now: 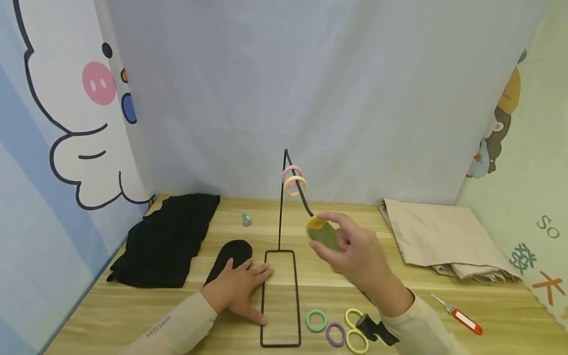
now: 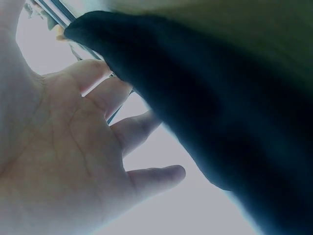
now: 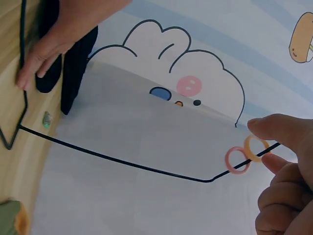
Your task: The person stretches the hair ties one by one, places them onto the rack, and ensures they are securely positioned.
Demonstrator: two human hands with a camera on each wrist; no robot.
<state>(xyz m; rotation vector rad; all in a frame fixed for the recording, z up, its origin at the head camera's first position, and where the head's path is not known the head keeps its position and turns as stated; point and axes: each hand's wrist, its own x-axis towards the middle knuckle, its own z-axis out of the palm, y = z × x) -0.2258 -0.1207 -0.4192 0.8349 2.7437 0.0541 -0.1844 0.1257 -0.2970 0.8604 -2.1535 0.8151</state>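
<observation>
Left hand (image 1: pixel 237 288) lies flat, fingers (image 1: pixel 262 271) spread, on a black sock (image 1: pixel 230 254) left of the wire stand (image 1: pixel 281 296); right hand (image 1: pixel 359 254), fingers curled, pinches nothing I can make out, beside the stand's hook holding pink hair tie (image 1: pixel 290 173) and yellow hair tie (image 1: pixel 295 186)

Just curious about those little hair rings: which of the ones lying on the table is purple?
The purple ring lies on the table between the green ring and the two yellow rings. It is the only dark one.
</observation>
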